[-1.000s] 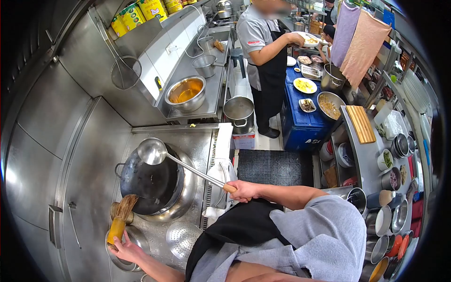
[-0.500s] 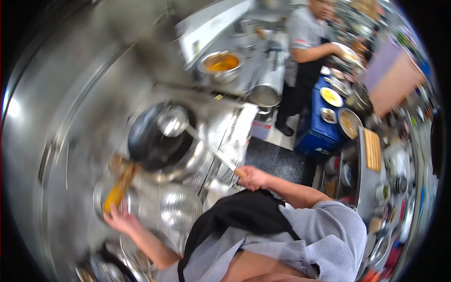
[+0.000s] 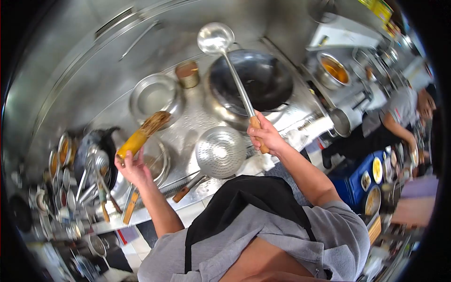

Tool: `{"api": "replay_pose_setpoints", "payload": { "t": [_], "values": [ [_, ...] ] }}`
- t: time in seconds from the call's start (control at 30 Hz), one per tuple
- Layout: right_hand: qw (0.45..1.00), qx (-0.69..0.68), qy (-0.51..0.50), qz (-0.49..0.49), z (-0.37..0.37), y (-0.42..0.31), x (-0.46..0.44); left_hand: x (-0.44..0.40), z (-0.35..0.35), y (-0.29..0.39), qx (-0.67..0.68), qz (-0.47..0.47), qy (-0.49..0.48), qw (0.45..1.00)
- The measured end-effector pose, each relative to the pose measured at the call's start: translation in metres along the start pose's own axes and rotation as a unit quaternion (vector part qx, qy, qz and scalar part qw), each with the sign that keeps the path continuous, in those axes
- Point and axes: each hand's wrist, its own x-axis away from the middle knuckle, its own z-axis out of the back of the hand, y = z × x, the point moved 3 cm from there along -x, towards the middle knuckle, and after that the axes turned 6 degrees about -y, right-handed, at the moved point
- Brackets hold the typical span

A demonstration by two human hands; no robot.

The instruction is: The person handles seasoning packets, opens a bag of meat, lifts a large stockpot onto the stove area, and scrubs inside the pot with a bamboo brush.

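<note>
In my left hand (image 3: pixel 135 168) is a bamboo wok brush (image 3: pixel 143 135), its yellow end in my fingers and its brown bristles angled up to the right. My closed right hand (image 3: pixel 267 134) grips the wooden handle of a steel ladle (image 3: pixel 239 87). The ladle's bowl is raised near the back left rim of a dark wok (image 3: pixel 253 80). Nothing but a dark sheen shows inside the wok, which sits on the steel range. Between my hands lies a perforated skimmer (image 3: pixel 220 152) with a wooden handle. Beyond the brush is a round steel basin (image 3: pixel 157 96).
A brown-topped can (image 3: pixel 187 74) stands left of the wok. Several utensils and pans (image 3: pixel 96 164) crowd the left side. A pot of orange food (image 3: pixel 333 70) is at the back right. Another person (image 3: pixel 392 117) works at the right, near a blue cabinet (image 3: pixel 359 176).
The view has swung round, placing the wok nearer the top centre. The ladle's bowl has moved from over the wok to its back left edge. Both hands keep their holds.
</note>
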Motion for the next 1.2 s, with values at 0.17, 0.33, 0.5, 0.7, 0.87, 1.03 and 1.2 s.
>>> {"api": "replay_pose_setpoints", "payload": {
  "t": [0.17,0.33,0.5,0.7,0.87,1.03,1.2],
  "values": [
    [0.985,-0.135,-0.046,-0.100,-0.037,0.033,-0.085,0.014,0.055,0.012,0.015,0.011,0.007,1.000],
    [0.986,0.085,-0.078,-0.119,-0.093,0.048,-0.156,0.048,0.065,0.001,0.038,0.076,0.022,0.996],
    [0.882,0.470,-0.043,0.000,-0.091,0.095,-0.242,0.078,0.062,-0.025,0.037,0.139,0.004,0.990],
    [0.953,0.234,-0.066,-0.180,-0.146,0.080,-0.233,0.091,0.061,-0.041,0.036,0.192,-0.040,0.980],
    [0.940,-0.196,-0.092,-0.266,-0.152,0.082,-0.241,0.088,0.048,-0.050,0.034,0.202,-0.071,0.976],
    [0.880,-0.397,-0.127,-0.226,-0.135,0.060,-0.222,0.082,0.037,-0.056,0.023,0.214,-0.095,0.972],
    [0.871,-0.448,-0.146,-0.138,-0.090,0.007,-0.169,0.077,0.029,-0.054,0.022,0.218,-0.098,0.971]
  ]
}}
